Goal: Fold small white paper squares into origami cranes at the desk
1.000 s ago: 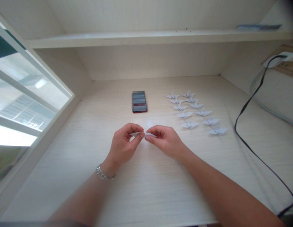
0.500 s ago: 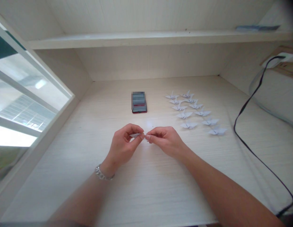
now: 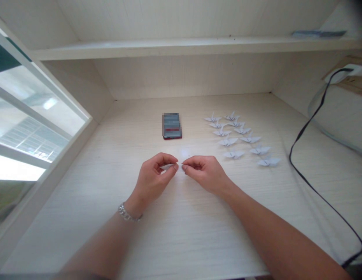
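My left hand (image 3: 156, 175) pinches a small folded white paper (image 3: 166, 167) between thumb and fingers. Most of the paper is covered by those fingers, so its shape cannot be made out. Close on the right, my right hand (image 3: 202, 171) is closed in a pinch, its fingertips a narrow gap away from the left ones. Whatever lies between the right fingertips is too small to tell. Both hands are over the light wooden desk (image 3: 169, 241). Beyond my right hand, several white paper cranes (image 3: 233, 154) stand in two slanting rows.
A dark, blurred-out phone-like rectangle (image 3: 171, 126) lies beyond my hands. On the right, a black cable (image 3: 308, 181) runs from a wall socket (image 3: 354, 79) down to the desk edge. A shelf (image 3: 181, 48) crosses above the back, and a window frame (image 3: 67, 149) borders the left.
My right fingertips have moved slightly to the right, widening the gap between the hands. My left hand holds the paper in nearly the same place.
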